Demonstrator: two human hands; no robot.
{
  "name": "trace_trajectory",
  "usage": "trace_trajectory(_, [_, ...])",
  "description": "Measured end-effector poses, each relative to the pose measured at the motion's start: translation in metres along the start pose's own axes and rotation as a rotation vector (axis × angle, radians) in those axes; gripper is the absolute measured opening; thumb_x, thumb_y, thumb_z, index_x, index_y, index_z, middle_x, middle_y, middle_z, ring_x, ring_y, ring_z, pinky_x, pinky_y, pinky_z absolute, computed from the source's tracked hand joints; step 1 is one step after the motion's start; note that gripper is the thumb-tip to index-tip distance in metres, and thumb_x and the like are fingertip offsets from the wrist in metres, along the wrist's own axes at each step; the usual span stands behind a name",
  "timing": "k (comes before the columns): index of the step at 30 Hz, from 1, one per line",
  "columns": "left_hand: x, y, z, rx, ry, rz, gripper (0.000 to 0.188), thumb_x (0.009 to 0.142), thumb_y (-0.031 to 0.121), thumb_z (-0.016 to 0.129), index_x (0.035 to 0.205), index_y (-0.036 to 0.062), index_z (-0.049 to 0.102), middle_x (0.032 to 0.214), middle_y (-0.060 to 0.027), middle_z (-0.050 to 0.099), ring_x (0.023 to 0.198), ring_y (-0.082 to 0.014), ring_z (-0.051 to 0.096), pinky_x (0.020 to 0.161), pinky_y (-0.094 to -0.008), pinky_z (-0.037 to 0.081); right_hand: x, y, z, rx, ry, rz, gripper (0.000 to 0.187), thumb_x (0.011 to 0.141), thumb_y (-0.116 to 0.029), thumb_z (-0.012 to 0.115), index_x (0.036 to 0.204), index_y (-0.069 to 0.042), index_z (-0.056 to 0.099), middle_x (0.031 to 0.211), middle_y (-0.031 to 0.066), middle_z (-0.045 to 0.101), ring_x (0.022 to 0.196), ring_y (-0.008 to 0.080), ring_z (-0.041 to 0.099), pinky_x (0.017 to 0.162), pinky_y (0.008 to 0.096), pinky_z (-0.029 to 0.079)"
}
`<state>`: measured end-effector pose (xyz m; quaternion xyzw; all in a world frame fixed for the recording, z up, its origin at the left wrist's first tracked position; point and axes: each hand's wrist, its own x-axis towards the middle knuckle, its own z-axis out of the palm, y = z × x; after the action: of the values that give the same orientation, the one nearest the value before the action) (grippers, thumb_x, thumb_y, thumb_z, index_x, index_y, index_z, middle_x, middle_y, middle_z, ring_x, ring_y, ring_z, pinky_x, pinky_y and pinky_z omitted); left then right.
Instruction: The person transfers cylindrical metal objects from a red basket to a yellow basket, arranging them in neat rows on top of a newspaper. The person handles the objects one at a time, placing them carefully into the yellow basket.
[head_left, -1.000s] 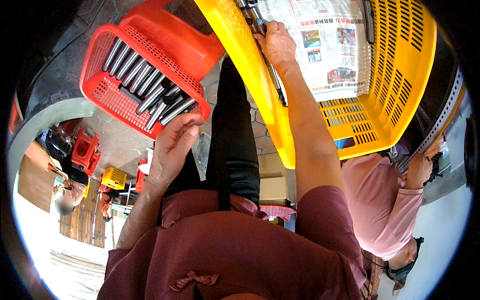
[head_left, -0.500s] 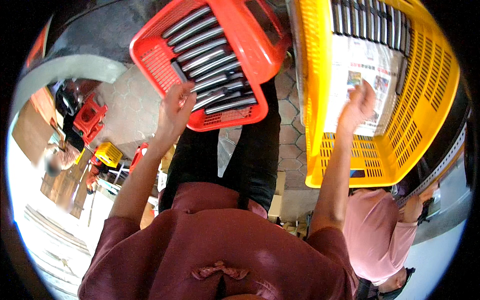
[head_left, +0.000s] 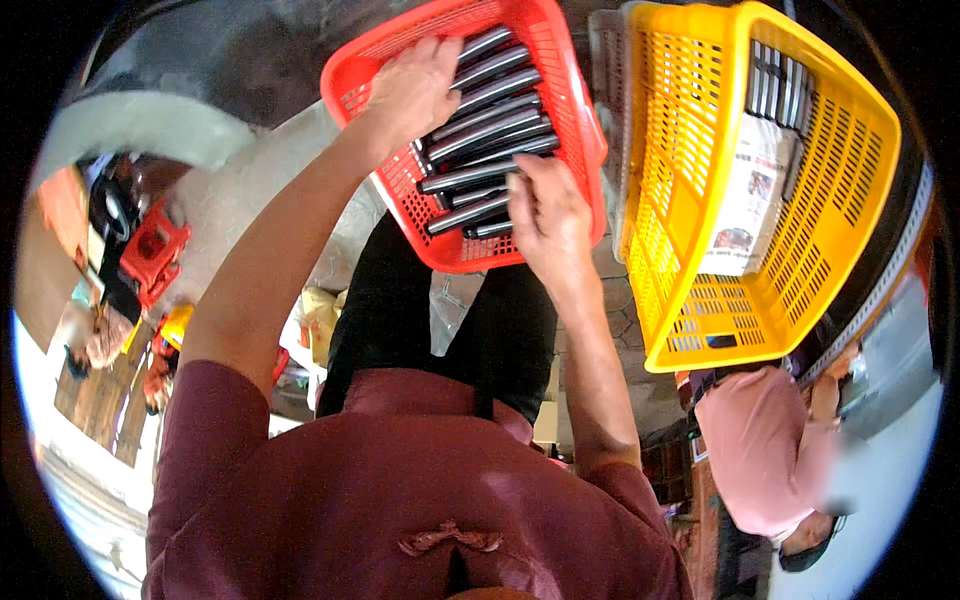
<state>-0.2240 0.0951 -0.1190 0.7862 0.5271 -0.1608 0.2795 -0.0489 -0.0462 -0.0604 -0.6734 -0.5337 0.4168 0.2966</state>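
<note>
A red plastic basket (head_left: 350,62) in front of me holds several black-and-silver rods (head_left: 497,98), lying side by side at a slant. My left hand (head_left: 412,92) reaches over the basket's left side, at the left ends of the upper rods. Its fingers and thumb are apart, and nothing shows between them. Over the lower right part of the basket, my right hand (head_left: 550,215) pinches the right end of one rod (head_left: 465,178) that lies across the others. That rod's tip is hidden by the fingers.
To the right stands a yellow slotted basket (head_left: 690,160) with printed newspaper (head_left: 740,235) and more rods (head_left: 780,85) inside. A person in a pink shirt (head_left: 755,450) is at lower right. A red stool (head_left: 155,250) and another person (head_left: 105,335) are at left.
My right hand has come from inside the yellow basket to the rods in the red one. My left hand has moved up along the red basket's left side. The view has shifted.
</note>
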Motion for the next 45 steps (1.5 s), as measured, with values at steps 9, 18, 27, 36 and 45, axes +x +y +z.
trace_trajectory(9, [0.01, -0.032, -0.001, -0.374, -0.151, 0.012, 0.044, 0.075, 0.019, 0.069, 0.112, 0.0012, 0.052, 0.095, -0.0233, 0.067, 0.091, -0.0361, 0.066, 0.082, -0.0496, 0.049, 0.008, -0.022, 0.028, 0.089, 0.228, -0.046, 0.015, 0.086, -0.005, 0.063, 0.1, -0.005, 0.061, 0.084, 0.0131, 0.061, 0.073, 0.0318, 0.064, 0.066, 0.0379, 0.053])
trace_trajectory(18, [-0.08, -0.009, -0.053, -1.749, -0.633, -0.139, 0.044, 0.084, 0.015, 0.07, 0.121, -0.0002, 0.052, 0.098, -0.0131, 0.066, 0.082, -0.0217, 0.069, 0.071, -0.0341, 0.059, 0.007, -0.03, 0.044, 0.783, 0.077, 0.369, 0.048, 0.094, -0.036, 0.061, 0.116, 0.006, 0.051, 0.085, 0.0059, 0.062, 0.079, 0.0164, 0.061, 0.072, 0.0311, 0.052])
trace_trajectory(27, [-0.139, 0.053, -0.032, -1.601, -0.277, -0.192, 0.029, 0.088, 0.004, 0.065, 0.115, 0.0036, 0.056, 0.104, -0.0071, 0.065, 0.088, -0.0134, 0.065, 0.077, -0.0283, 0.055, -0.019, -0.077, -0.009, 0.569, 0.417, 0.308, 0.017, 0.087, -0.001, 0.062, 0.104, 0.002, 0.063, 0.093, 0.0078, 0.066, 0.079, 0.0119, 0.063, 0.068, 0.0283, 0.053])
trace_trajectory(36, [-0.151, 0.095, -0.048, -1.495, -0.095, -0.416, 0.012, 0.086, 0.008, 0.062, 0.095, 0.0016, 0.056, 0.09, -0.0096, 0.063, 0.07, -0.0147, 0.062, 0.064, -0.0283, 0.051, 0.012, 0.108, -0.193, -0.144, 0.583, 0.556, 0.028, 0.097, -0.023, 0.051, 0.107, 0.003, 0.045, 0.083, 0.0183, 0.058, 0.068, 0.0285, 0.058, 0.062, 0.0405, 0.046])
trace_trajectory(45, [-0.115, 0.156, -0.03, -1.512, -0.083, -0.441, 0.008, 0.085, 0.007, 0.062, 0.085, 0.0012, 0.056, 0.082, -0.0115, 0.06, 0.069, -0.0148, 0.058, 0.066, -0.0278, 0.048, 0.056, 0.279, -0.115, -0.411, 0.241, 0.346, 0.034, 0.085, -0.025, 0.066, 0.102, 0.001, 0.054, 0.098, 0.0238, 0.057, 0.091, 0.0427, 0.057, 0.078, 0.0496, 0.048])
